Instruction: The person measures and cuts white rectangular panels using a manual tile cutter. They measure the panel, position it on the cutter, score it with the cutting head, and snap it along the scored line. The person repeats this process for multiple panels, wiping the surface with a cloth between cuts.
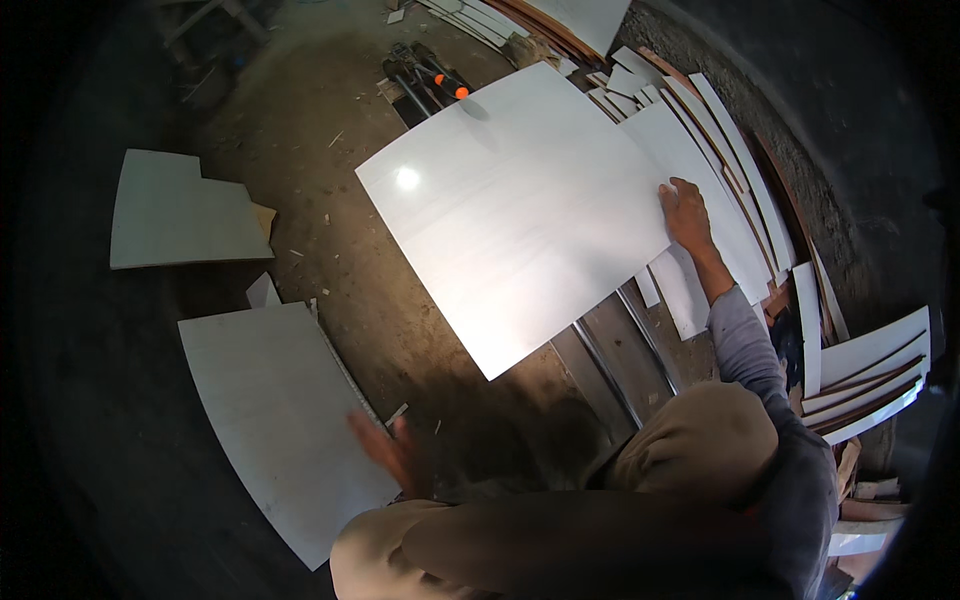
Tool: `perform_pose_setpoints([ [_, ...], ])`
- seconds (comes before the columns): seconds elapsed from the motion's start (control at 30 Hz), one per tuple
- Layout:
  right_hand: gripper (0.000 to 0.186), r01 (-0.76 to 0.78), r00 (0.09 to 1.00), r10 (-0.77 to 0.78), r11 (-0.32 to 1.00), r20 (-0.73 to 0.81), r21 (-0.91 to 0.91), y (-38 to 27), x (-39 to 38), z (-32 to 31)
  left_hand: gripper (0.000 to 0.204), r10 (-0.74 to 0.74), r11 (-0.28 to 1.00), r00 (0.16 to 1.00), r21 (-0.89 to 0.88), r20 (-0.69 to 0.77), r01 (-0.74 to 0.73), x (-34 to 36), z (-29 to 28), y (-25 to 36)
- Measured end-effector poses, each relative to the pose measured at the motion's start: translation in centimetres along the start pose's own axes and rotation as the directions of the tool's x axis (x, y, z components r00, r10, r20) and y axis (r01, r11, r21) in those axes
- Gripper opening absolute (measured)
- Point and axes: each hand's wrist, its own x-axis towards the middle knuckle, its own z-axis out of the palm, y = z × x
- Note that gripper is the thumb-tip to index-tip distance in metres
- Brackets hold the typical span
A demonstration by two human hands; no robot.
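A large square white tile (505, 220) lies over a tile cutter with metal rails (632, 330). My right hand (685, 215) grips the tile near its right corner, fingers curled on it. My left hand (385, 445), blurred, has its fingers apart beside the right edge of another pale tile (280, 420) at the lower left; I cannot tell if it touches that tile. Dark handles with an orange part (450, 85) show beyond the big tile's far edge.
A notched white piece (180, 215) lies on the dusty floor (310, 190) at the left. Stacks of white offcuts and strips (750, 180) crowd the right and back, with more slabs (865, 360) at the lower right. My bent knee (700, 440) is at the bottom.
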Motion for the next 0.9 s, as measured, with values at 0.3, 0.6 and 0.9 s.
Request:
perform_pose_setpoints([
  [0.3, 0.082, -0.284, 0.921, 0.273, 0.959, 0.279, 0.001, 0.7, 3.9, 0.9, 0.052, -0.33, 0.501, 0.852, -0.689, 0.406, 0.523, 14.9, 16.5, 7.7],
  [0.6, 0.086, -0.533, 0.816, 0.515, 0.846, 0.262, -0.002, -4.1, -5.6, 1.8, 0.026, -0.404, 0.586, 0.892, -0.691, 0.204, 0.423, 11.4, 7.9, 4.9],
  [0.9, 0.069, -0.269, 0.884, 0.038, 0.857, 0.467, 0.439, -12.7, -10.9, 3.0, 0.029, -0.479, 0.714, 0.875, -0.55, 0.07, 0.434, 8.2, -5.0, -0.5],
])
